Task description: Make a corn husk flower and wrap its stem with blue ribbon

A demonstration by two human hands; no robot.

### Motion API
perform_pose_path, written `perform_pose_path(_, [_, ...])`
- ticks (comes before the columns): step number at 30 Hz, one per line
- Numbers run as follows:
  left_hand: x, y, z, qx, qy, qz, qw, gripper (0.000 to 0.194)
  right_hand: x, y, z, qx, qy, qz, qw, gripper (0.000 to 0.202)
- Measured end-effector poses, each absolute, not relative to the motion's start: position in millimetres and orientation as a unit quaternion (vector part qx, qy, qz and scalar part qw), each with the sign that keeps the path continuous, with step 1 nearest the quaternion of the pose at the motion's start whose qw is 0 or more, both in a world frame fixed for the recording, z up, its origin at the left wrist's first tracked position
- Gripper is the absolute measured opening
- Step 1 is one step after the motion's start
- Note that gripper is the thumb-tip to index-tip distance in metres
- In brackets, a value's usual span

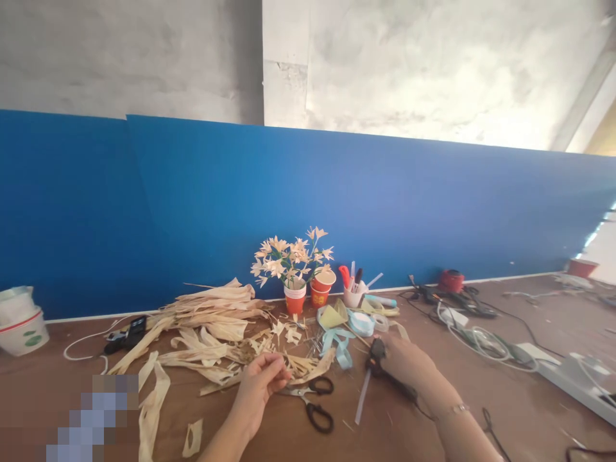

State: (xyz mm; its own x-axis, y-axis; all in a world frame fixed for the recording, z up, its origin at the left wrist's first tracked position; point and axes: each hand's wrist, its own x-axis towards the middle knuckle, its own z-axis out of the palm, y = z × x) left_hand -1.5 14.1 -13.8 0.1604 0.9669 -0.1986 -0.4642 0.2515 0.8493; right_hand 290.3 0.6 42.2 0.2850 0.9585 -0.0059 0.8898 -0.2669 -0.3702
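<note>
My left hand (262,385) is closed in a pinch above the table, its fingertips in front of dried corn husk strips; what it holds, if anything, I cannot make out. Just right of it lie scissors with black handles (320,417). My right hand (409,366) grips a black glue gun (376,357) low over the table, and a translucent glue stick (363,398) slants down from its back. Between the hands are light blue ribbon (341,346) and small scattered bits. Dried corn husks (216,311) are heaped beyond my left hand.
Pale handmade flowers (293,256) stand in red paper cups (295,301) by the blue partition (366,205). A white cup (353,296) holds pens. Cables (486,346) and a power strip (568,385) lie right. White tubs (22,327) stand far left; a blurred patch covers the lower left.
</note>
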Motion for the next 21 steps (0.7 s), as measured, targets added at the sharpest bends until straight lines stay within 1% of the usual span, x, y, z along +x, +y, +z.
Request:
perform_pose_path(2, [2.1, 13.3, -14.2, 0.330, 0.384, 0.512, 0.694, 0.031, 293.6, -11.2, 28.4, -0.820, -0.565, 0.075, 0.049, 0.031])
perform_pose_path(4, [4.4, 12.8, -14.9, 0.333, 0.380, 0.509, 0.697, 0.031, 290.3, -17.5, 14.5, -0.832, -0.553, 0.040, 0.004, 0.035])
perform_pose_path(7, [4.8, 12.3, -16.2, 0.328, 0.379, 0.511, 0.699, 0.032, 285.3, -18.1, 3.9, -0.843, -0.538, 0.015, -0.003, 0.031])
perform_pose_path(10, [3.2, 12.1, -17.1, 0.320, 0.379, 0.511, 0.702, 0.032, 287.8, -13.9, 8.8, -0.837, -0.547, -0.002, 0.008, 0.023])
perform_pose_path(12, [2.5, 12.2, -17.3, 0.320, 0.374, 0.512, 0.704, 0.032, 290.6, -10.6, 17.3, -0.829, -0.557, -0.007, 0.045, 0.020])
perform_pose_path(13, [2.6, 12.4, -17.4, 0.320, 0.371, 0.513, 0.705, 0.031, 290.9, -8.9, 22.0, -0.824, -0.561, -0.004, 0.079, 0.020])
perform_pose_path(15, [3.2, 12.8, -17.9, 0.319, 0.367, 0.515, 0.706, 0.031, 286.8, -4.8, 30.4, -0.803, -0.570, 0.022, 0.173, 0.021])
perform_pose_path(17, [4.3, 13.4, -19.1, 0.316, 0.366, 0.515, 0.708, 0.031, 274.6, 0.0, 35.3, -0.752, -0.589, 0.088, 0.282, 0.018])
perform_pose_path(18, [4.8, 13.8, -20.0, 0.316, 0.366, 0.514, 0.708, 0.030, 265.5, 2.5, 36.0, -0.710, -0.605, 0.144, 0.330, 0.017])
perform_pose_path(19, [5.1, 14.2, -21.1, 0.315, 0.366, 0.514, 0.709, 0.030, 255.1, 5.1, 35.6, -0.684, -0.601, 0.193, 0.365, 0.018])
perform_pose_path(21, [5.4, 15.4, -23.9, 0.315, 0.364, 0.513, 0.710, 0.029, 232.1, 9.7, 31.9, -0.628, -0.609, 0.293, 0.386, 0.025])
